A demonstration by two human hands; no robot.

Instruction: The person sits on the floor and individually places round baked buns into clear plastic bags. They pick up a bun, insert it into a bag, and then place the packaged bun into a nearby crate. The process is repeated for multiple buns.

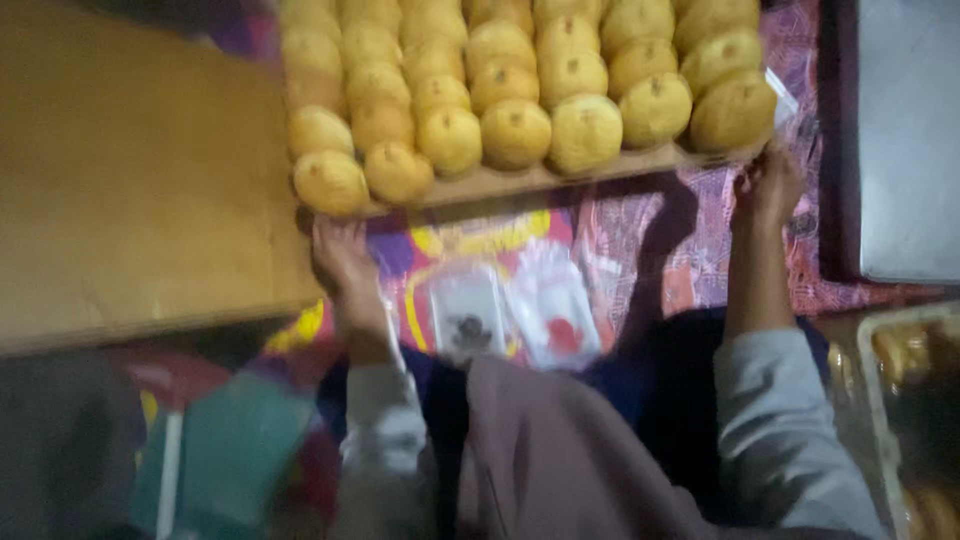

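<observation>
Under the near edge of the bun [515, 133] board [560, 178], left hand [342, 255] and right hand [768, 185] each grip a corner

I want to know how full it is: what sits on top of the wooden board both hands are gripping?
Rows of round golden buns crowd the wooden board; left hand and right hand grip its near edge. The far rows run out of frame.
</observation>
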